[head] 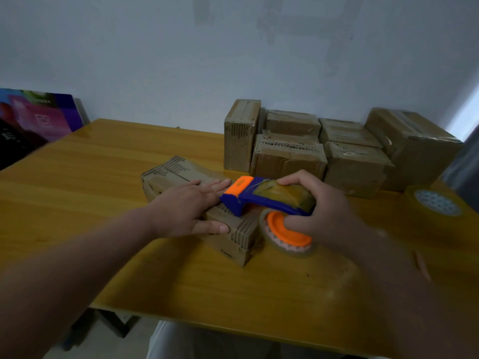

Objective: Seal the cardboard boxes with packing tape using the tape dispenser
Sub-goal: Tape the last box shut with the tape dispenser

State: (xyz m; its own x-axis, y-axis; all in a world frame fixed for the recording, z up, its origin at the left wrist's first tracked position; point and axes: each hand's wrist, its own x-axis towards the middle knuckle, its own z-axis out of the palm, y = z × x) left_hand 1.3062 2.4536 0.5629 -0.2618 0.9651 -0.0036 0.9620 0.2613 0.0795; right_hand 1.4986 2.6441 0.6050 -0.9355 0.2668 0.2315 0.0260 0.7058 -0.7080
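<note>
The cardboard box being sealed lies at an angle near the middle of the yellow wooden counter. The person's left hand is spread flat across its top, fingers straight and thumb over the near edge. I take that as pinning the flaps shut and stopping the box from sliding as the tape goes on.

The right hand is wrapped round the handle of the blue and orange tape dispenser. Its orange front end sits on the box top just beside the left fingertips, and its roll of clear tape hangs past the box's right end, down by the counter. Held this way, the front end can lay tape along the seam; whether any has stuck yet I can't tell.

A cluster of taped boxes stands against the wall behind, probably finished and set aside. A spare roll of tape lies flat at the far right, within reach.

There is a small dark print low on the near face of the box, and pale marks on a colourful poster leaning at the left. Both are too blurred to read.
</note>
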